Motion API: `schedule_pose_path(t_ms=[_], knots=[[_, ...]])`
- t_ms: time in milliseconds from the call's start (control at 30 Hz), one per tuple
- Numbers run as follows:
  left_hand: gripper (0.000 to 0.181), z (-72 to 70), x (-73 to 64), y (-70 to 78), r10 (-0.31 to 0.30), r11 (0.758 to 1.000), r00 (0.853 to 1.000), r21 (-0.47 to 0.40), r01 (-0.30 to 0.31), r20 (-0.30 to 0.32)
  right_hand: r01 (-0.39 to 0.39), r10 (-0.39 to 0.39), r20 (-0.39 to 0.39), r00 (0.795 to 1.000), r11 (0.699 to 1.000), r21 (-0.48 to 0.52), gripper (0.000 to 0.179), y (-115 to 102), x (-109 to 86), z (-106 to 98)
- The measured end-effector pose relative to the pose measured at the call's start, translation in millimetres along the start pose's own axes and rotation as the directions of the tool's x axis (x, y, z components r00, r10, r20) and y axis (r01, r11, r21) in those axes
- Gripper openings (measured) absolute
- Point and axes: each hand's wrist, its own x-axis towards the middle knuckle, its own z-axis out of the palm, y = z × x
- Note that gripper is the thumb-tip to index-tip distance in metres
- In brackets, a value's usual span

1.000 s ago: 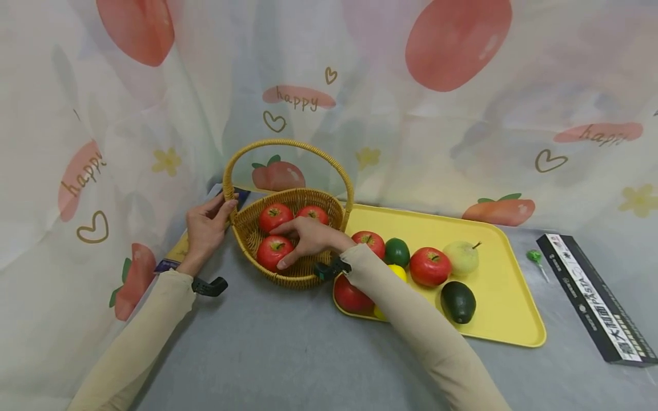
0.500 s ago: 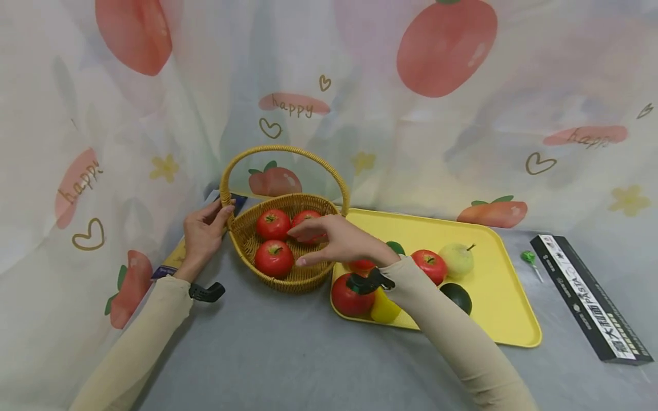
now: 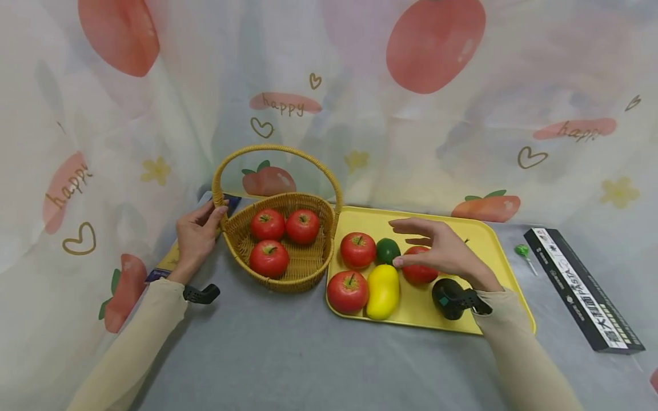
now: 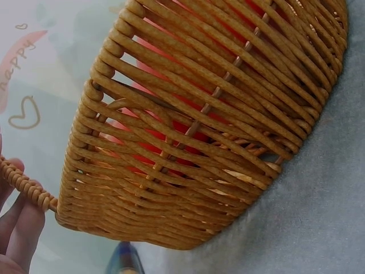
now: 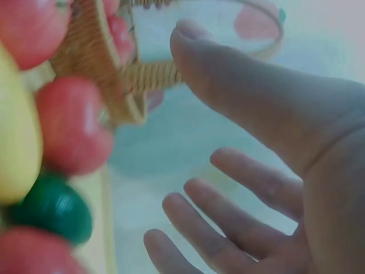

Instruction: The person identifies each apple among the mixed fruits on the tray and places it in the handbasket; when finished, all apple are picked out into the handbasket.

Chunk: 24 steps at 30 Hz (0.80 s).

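Observation:
My left hand (image 3: 197,237) pinches the left base of the handle on a wicker basket (image 3: 295,279). Inside the basket lie three red apples, one of them the front apple (image 3: 269,258). My right hand (image 3: 444,251), fingers apart and holding nothing, hovers over a yellow tray (image 3: 493,245). Beneath it a red apple (image 3: 417,273) is partly covered. Left of that sit a green fruit (image 3: 388,251), a yellow mango (image 3: 382,292) and two more apples, the nearer apple (image 3: 348,291) at the tray's corner. A dark avocado (image 3: 446,298) shows beside my right wrist. The pear is almost wholly hidden behind the hand.
A green lollipop (image 3: 522,250) and a long black pasta box (image 3: 583,291) lie right of the tray. Behind the left hand a blue and yellow packet (image 3: 169,260) lies along the curtain. A printed curtain (image 3: 401,148) closes off the back and left.
My right hand has come out of the basket, leaving an apple there, and moved right over the tray. The left hand stays at the handle. The whole view has shifted slightly.

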Motion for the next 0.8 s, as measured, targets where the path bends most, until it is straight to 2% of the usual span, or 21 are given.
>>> schedule_pose_path(t_ms=[133, 267, 533, 800], knots=[[0.031, -0.7, 0.1, 2.3, 0.001, 1.000, 1.000, -0.012, -0.001, 0.001, -0.077, 0.077, -0.021, 0.997, 0.997, -0.017, 0.082, 18, -17.9, -10], [0.030, -0.4, -0.6, 4.5, 0.006, 1.000, 1.000, -0.022, -0.006, 0.003, -0.106, 0.104, -0.027, 0.994, 0.993, -0.048, 0.088, 31, -30.0, -13], [0.031, -2.5, -1.7, 0.6, 0.006, 1.000, 1.000, -0.013, -0.006, 0.013, -0.068, 0.067, -0.009, 0.998, 0.986, -0.153, 0.092, 51, -38.8, -10], [0.032, -1.7, -3.1, 0.5, 0.029, 1.000, 1.000, 0.004, -0.029, 0.005, -0.056, 0.050, -0.028, 0.998, 0.957, -0.286, 0.090, 55, -40.2, -5]])
